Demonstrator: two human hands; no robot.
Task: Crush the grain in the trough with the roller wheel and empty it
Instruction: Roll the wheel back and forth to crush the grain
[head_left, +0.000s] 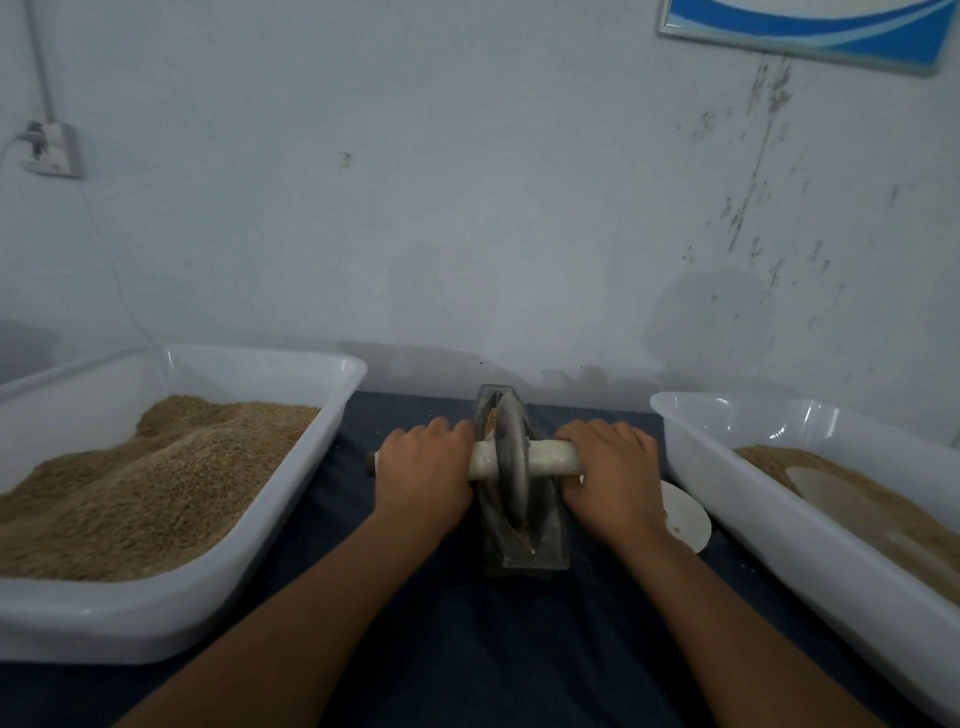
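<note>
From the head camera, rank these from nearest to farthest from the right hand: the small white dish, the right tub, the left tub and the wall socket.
From the right hand:
1. Small white dish, just right of the wrist.
2. Right tub, farther right.
3. Left tub, across the trough.
4. Wall socket, far upper left.

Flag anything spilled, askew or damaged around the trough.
Nothing stands out on the table. The trough sits straight, wheel upright in it, grain inside. Only the wall behind looks worn, with peeling paint.
</note>
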